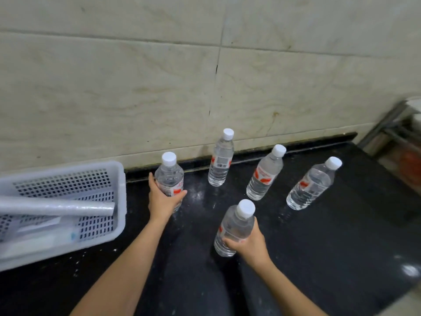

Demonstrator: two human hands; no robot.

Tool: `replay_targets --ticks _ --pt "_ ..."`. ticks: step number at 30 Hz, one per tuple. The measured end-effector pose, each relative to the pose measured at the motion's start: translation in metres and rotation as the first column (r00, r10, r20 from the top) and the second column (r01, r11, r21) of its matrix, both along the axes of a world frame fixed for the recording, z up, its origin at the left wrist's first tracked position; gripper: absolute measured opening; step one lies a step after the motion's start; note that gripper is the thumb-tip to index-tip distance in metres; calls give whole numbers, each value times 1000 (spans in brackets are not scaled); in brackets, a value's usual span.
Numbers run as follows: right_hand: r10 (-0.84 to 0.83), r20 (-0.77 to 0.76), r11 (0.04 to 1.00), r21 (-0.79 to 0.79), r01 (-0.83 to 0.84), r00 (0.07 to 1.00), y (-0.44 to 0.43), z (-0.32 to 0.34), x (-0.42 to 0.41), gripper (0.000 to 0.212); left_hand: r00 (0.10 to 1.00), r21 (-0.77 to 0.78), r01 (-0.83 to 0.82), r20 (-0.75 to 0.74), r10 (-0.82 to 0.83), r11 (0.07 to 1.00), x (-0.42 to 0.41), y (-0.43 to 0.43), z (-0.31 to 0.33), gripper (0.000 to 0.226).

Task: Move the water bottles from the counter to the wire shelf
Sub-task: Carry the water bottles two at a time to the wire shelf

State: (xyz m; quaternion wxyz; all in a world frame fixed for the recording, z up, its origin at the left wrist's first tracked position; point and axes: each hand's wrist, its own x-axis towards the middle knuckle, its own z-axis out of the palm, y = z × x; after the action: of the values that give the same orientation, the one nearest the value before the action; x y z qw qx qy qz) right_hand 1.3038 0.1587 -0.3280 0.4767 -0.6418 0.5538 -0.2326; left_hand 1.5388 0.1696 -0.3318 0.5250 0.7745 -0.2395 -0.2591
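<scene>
Five capped water bottles upright on black counter. Left hand wrapped round lower body of left bottle, at 10 o'clock from centre of the group. Right hand clasps near bottle, at 6 o'clock. Back bottle at 12, by tiled wall; two more at 2 and 3, untouched. White basket at far 9 holds a foil roll. Metal rack, blurred, at far 2

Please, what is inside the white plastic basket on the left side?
Inside the white basket lies a silvery roll, with flat white packages underneath. What lies beneath those packages is covered and cannot be seen.
</scene>
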Motion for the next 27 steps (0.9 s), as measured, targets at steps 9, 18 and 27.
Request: replay_targets --ticks 9,18,27 --pt "-95 -27 994 42 96 995 30 5 -14 68 998 0 24 -54 -24 1000 -20 28 -7 63" --pt "-231 -65 972 -50 228 971 68 24 -88 51 941 -108 281 -166 -296 954 -130 92 -11 63" --pt "-387 -322 915 -253 315 864 62 61 -246 62 756 -216 601 -157 -635 769 -273 62 31 59"
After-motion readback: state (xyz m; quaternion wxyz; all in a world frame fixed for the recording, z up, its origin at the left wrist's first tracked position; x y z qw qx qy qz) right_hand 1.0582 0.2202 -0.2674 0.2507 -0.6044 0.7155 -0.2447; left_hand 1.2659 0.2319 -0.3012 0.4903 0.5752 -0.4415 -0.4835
